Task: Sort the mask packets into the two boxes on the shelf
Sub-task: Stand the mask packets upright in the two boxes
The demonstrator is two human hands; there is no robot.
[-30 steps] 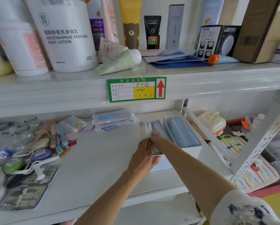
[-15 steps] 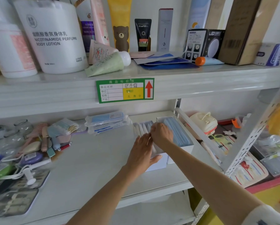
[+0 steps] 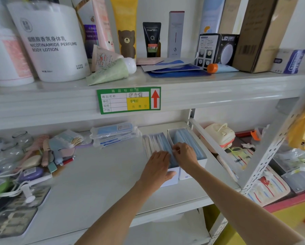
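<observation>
Both hands are at the boxes! The left hand [image 3: 156, 162] lies flat, fingers straight, against the upright clear-wrapped blue mask packets [image 3: 158, 142] in the left white cardboard box [image 3: 171, 177], thumb on its front wall. The right hand [image 3: 184, 154] has its grip pinching a packet's top edge by the divide with the right white cardboard box [image 3: 192, 171]. Best, I'd say, to hold the row back and slide it in straight. Two boxes on the grey metal shelf [image 3: 95, 179]; one loose stack of wrapped packets [image 3: 113, 134] waits behind; packets inside too crowded to count.
</observation>
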